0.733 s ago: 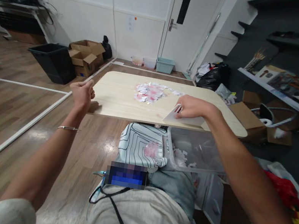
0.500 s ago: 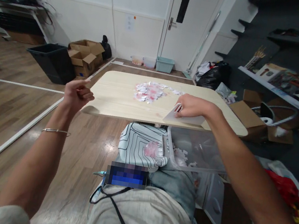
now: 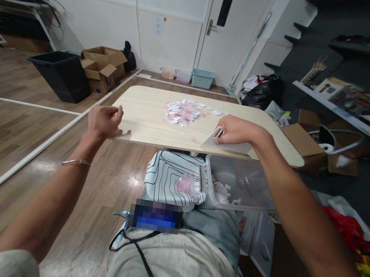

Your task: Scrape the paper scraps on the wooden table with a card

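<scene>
My right hand (image 3: 234, 130) grips a white flat scraper-like panel (image 3: 211, 138) with a slot near its corner; the panel's lower edge is at the near right part of the wooden tabletop (image 3: 144, 124). My left hand (image 3: 105, 120) is a closed fist at the table's left front corner, with nothing visible in it. A pile of small white and pink pieces (image 3: 184, 112) lies toward the table's back middle. Below the front edge is a clear plastic bin (image 3: 248, 188) with white pieces (image 3: 221, 192) inside.
A white cushion with black lines (image 3: 164, 173) rests by my lap, pink bits on it. A black bin (image 3: 62, 76) and open cardboard boxes (image 3: 102, 66) stand at left. Another cardboard box (image 3: 301, 137) is right of the table, below a dark shelf (image 3: 346, 114).
My left fist has moved right, over the table's left front corner, and turned. My right hand keeps its grip on the panel in nearly the same place. The view has shifted slightly.
</scene>
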The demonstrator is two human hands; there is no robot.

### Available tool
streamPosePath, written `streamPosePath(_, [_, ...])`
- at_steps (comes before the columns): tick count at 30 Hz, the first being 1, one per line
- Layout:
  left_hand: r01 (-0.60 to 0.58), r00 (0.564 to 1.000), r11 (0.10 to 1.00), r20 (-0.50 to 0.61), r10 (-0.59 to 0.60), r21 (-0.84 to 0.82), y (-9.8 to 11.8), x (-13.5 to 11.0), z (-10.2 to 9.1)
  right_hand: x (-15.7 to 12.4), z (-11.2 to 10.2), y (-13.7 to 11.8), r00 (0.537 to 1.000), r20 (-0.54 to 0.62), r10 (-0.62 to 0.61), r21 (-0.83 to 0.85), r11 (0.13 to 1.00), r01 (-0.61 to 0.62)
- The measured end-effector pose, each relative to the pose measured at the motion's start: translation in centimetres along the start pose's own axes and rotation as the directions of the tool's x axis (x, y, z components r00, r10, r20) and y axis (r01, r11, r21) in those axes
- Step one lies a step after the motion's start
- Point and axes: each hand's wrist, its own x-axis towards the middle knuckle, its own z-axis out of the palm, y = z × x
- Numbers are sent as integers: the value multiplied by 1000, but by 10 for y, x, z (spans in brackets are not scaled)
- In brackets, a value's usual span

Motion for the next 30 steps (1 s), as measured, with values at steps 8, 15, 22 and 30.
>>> streamPosePath(8, [72,992,964,87,-97,254,0,8,11,3,3,4,1000,-8,7,18,1000,-7])
streamPosePath(15, [31,943,946,304,-134,321,-15,17,30,3,4,5,1000,-5,4,-14,1000,-4])
streamPosePath(22, [-13,924,938,363,-121,346,-21,21,30,2,2,1,1000,0,14,-14,1000,-14])
streamPosePath(30, [7,938,952,329,-112,305,-20,17,30,-1,2,-4,999,-26,24,-29,999,-25])
